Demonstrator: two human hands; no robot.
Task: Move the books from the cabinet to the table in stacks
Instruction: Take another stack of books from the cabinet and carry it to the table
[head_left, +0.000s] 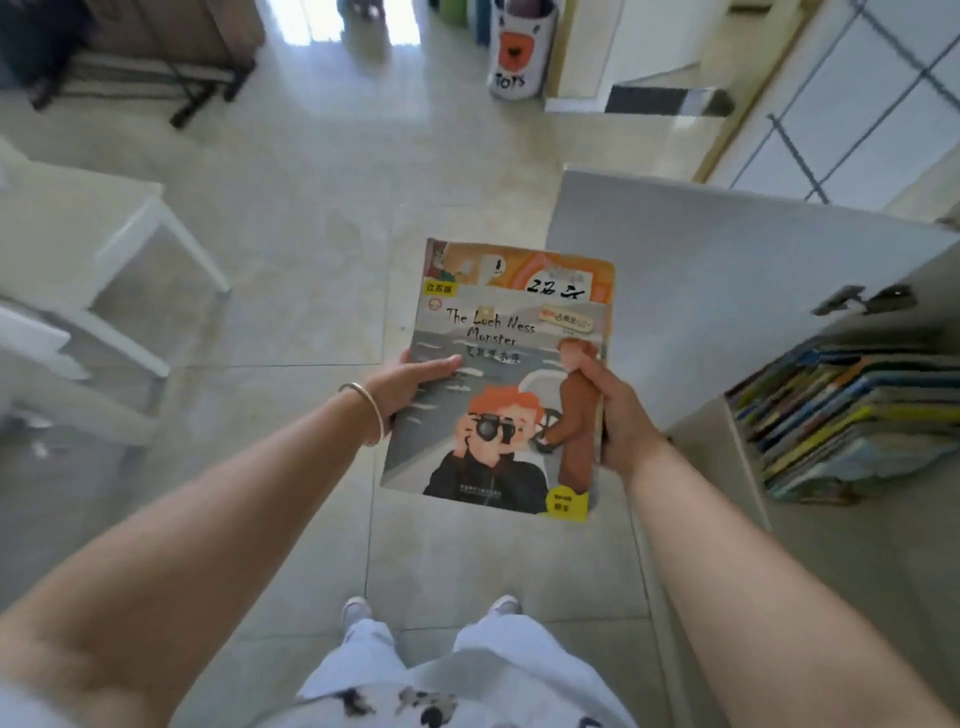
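Note:
I hold a thin stack of picture books (498, 374) level in front of me over the tiled floor; the top cover reads "The Loch Ness Monster". My left hand (410, 382) grips its left edge, thumb lying on the cover. My right hand (618, 410) grips the right edge, thumb on top. To the right stands the white cabinet (727, 260) with its door open, and a pile of several books (841, 421) lies flat on its shelf. A white table (67, 234) stands at the left.
A white toy bin (514, 52) marked "TOYS" stands on the floor far ahead. A dark metal frame (192, 88) sits at the back left. My feet (431, 608) are on the tiles below the held books.

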